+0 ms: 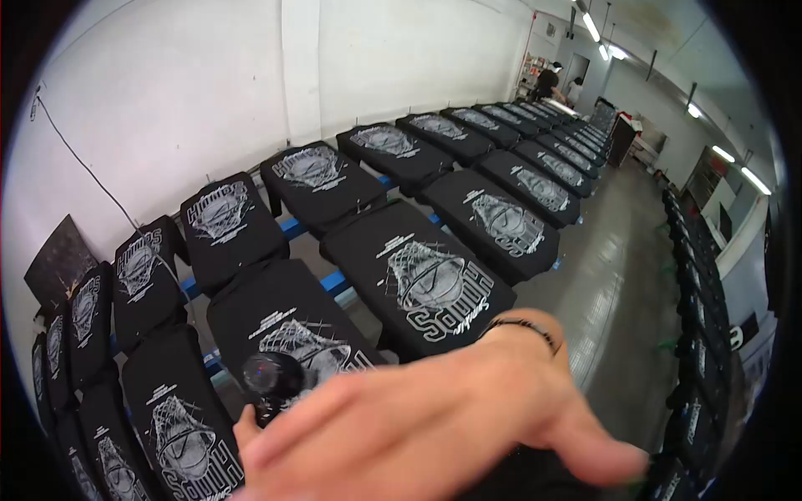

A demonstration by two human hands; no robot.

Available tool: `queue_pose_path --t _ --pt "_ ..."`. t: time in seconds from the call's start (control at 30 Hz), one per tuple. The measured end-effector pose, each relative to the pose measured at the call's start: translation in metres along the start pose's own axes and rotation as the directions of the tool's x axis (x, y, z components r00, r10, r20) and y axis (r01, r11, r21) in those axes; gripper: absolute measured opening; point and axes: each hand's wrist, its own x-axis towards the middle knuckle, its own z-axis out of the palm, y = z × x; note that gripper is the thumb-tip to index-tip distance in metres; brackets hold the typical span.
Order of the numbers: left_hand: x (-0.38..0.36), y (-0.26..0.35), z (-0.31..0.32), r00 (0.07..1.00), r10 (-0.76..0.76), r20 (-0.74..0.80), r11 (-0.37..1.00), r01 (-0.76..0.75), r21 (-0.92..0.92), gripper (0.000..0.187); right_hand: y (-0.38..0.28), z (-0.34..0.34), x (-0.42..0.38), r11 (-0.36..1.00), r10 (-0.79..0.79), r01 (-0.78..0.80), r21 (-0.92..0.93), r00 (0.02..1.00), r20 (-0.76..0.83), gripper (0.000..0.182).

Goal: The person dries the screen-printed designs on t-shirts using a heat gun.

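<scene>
My right hand point(418, 401) is large and blurred, close to the camera, with its back showing. Its fingers stretch left and the thumb points to the lower right, well apart; nothing shows in its grasp. A dark bracelet point(535, 324) circles the wrist. Left of it, a glossy black round-headed object point(271, 380) stands out over a printed black shirt point(292, 313). A fingertip of what looks like my left hand point(246, 427) rests against this object; my right hand hides the rest. I cannot make out what kind of object it is.
Rows of black shirts point(422, 275) with white basketball-hoop prints lie on boards over blue rails point(334, 282). A cable point(88, 163) hangs at left beside a dark panel point(60, 255). More shirts point(697, 334) line the right of the aisle point(597, 259). Two people point(547, 82) stand far back.
</scene>
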Motion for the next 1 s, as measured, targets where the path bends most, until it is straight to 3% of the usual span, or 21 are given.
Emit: queue_pose_path --t 0.03,0.1,0.17,0.3,0.37,0.43,0.47,0.57,0.63,0.73,0.77,0.83,0.87,0.9,0.93,0.97,1.0 --pt "-0.002 -0.014 -0.013 0.997 -0.044 -0.059 0.995 0.049 0.086 0.036 0.004 0.006 -0.001 1.000 -0.006 0.007 0.020 1.000 -0.019 0.114" --pt "-0.015 -0.046 -0.032 0.975 0.041 -0.219 0.986 -0.003 0.169 0.039 0.013 0.007 -0.003 0.994 -0.021 0.026 0.110 0.999 -0.044 0.112" --pt "-0.025 -0.055 -0.052 0.979 0.044 -0.198 0.992 -0.018 0.127 0.041 0.012 0.015 -0.013 0.973 -0.047 0.055 0.223 0.998 -0.041 0.109" --pt "-0.060 -0.055 -0.063 0.951 -0.038 -0.307 0.971 0.107 0.212 0.038 0.011 0.022 -0.026 0.912 -0.081 0.087 0.402 0.996 -0.030 0.105" --pt "-0.072 -0.050 -0.065 0.950 -0.011 -0.313 0.977 0.077 0.198 0.037 -0.001 0.018 -0.042 0.886 -0.087 0.101 0.453 0.995 -0.051 0.102" --pt "-0.085 -0.042 -0.068 0.962 -0.231 -0.149 0.952 0.255 0.168 0.036 -0.008 0.008 -0.053 0.854 -0.087 0.109 0.509 0.994 -0.067 0.100" --pt "-0.092 -0.037 -0.053 0.966 -0.012 -0.259 0.982 0.059 0.177 0.036 -0.015 0.005 -0.061 0.841 -0.086 0.112 0.529 0.994 -0.073 0.099" --pt "-0.092 -0.003 -0.024 0.991 -0.108 -0.078 0.976 0.121 0.183 0.036 -0.041 0.000 -0.085 0.832 -0.064 0.120 0.542 0.991 -0.121 0.097" --pt "-0.089 0.028 0.002 0.997 -0.069 -0.036 0.977 0.075 0.201 0.034 -0.075 0.000 -0.114 0.847 -0.057 0.134 0.515 0.985 -0.163 0.095" --pt "-0.073 0.041 0.034 0.970 -0.166 0.177 0.985 0.171 -0.011 0.030 -0.125 0.023 -0.150 0.880 -0.037 0.142 0.454 0.972 -0.232 0.092" --pt "-0.065 0.048 0.044 0.950 -0.195 0.243 0.974 0.218 -0.069 0.028 -0.113 0.022 -0.144 0.896 -0.035 0.141 0.421 0.967 -0.251 0.092" --pt "-0.051 0.046 0.073 0.994 0.069 0.080 0.997 -0.066 -0.043 0.031 -0.136 -0.003 -0.150 0.909 -0.037 0.133 0.395 0.969 -0.242 0.090" --pt "-0.045 0.061 0.081 0.991 0.123 0.053 0.991 -0.126 0.047 0.032 -0.123 0.000 -0.176 0.839 -0.131 0.324 0.437 0.900 -0.417 0.105" --pt "-0.038 0.077 0.085 0.987 0.160 0.028 0.976 -0.162 0.148 0.033 -0.110 0.006 -0.209 0.841 -0.035 0.344 0.418 0.805 -0.592 0.089" --pt "-0.026 0.074 0.087 0.983 0.171 0.063 0.984 -0.173 0.034 0.033 -0.102 0.005 -0.258 0.939 0.185 0.075 0.337 0.713 -0.676 0.058" --pt "-0.011 0.062 0.090 0.979 0.182 0.090 0.981 -0.175 -0.080 0.034 -0.092 0.011 -0.292 0.877 0.441 -0.413 0.244 0.494 -0.749 0.040" --pt "-0.003 0.056 0.093 0.982 0.182 0.058 0.983 -0.183 0.007 0.036 -0.074 0.029 -0.311 0.660 0.545 -0.722 0.207 0.269 -0.794 0.038"
